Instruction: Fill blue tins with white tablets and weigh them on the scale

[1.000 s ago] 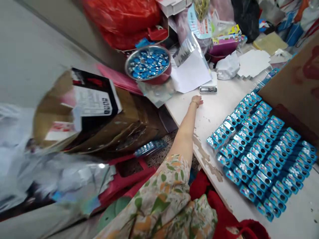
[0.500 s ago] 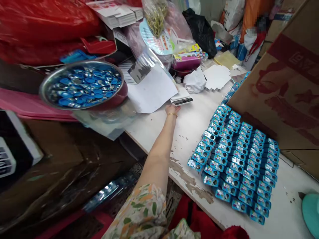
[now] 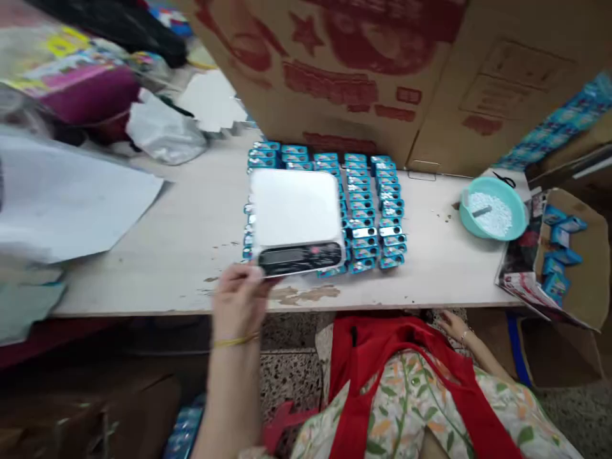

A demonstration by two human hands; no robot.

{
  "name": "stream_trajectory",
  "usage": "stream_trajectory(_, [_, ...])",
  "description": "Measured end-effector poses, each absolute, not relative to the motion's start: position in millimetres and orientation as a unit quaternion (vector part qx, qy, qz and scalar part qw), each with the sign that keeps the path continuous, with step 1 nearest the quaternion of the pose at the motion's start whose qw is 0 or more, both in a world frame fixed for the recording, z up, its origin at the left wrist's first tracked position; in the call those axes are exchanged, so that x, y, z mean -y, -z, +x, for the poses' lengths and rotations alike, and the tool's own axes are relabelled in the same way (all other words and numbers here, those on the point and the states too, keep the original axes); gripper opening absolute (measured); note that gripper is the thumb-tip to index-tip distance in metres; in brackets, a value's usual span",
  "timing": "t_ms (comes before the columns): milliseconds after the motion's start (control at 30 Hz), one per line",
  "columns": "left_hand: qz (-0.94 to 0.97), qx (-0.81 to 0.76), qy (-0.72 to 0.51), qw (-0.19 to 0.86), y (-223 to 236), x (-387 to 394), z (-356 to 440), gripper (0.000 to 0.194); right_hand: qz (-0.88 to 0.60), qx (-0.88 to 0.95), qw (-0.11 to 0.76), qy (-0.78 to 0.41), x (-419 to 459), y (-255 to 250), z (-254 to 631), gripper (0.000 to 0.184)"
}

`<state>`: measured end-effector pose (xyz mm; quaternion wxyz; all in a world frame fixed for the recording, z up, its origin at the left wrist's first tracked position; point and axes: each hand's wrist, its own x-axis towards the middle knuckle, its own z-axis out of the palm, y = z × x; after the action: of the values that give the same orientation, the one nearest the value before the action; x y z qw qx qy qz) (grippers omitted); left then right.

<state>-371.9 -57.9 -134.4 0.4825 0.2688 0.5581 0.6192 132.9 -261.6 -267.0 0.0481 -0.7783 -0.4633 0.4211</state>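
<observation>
White plastic and a dark control strip, that's the flat square digital scale (image 3: 297, 210), up over the left part of the rows of small blue boxes (image 3: 364, 204) and hiding some of them from view! The left hand (image 3: 240, 290) has it by the near left corner, fingers closed in a pinch, thumb by the front edge, with a thin yellow bangle (image 3: 234, 342) around the wrist. The black panel (image 3: 300, 257) runs along the side nearest the person, its display at the left end.

Over to the right hand (image 3: 452, 324), low beside the near edge of the long white worktop (image 3: 191, 223): fingers loosely extended, nothing visible in their hold. Up on the worktop, right of the boxes, sits a round turquoise plastic bowl (image 3: 519, 220) of small white pieces, and past it an open cardboard carton (image 3: 590, 261) with more blue packs inside. Behind the rows stands a big brown cardboard box (image 3: 354, 95) with red printing. Away to the left, a crumpled white plastic bag (image 3: 165, 131) and a large white sheet (image 3: 71, 197), its edges softly blurred.
</observation>
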Motion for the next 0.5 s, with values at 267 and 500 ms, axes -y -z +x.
stream_trajectory(267, [0.212, -0.470, -0.392, 0.762, 208.0, 100.1, -82.2, 0.059, -0.813, 0.368, 0.157, -0.423, 363.7, 283.5, 215.5, 0.035])
stream_trajectory(500, [0.291, -0.545, -0.308, 0.723, 281.7, 118.4, -22.4, 0.062, -0.831, 0.318, 0.239, -0.388, 399.7, 292.6, 209.8, 0.058])
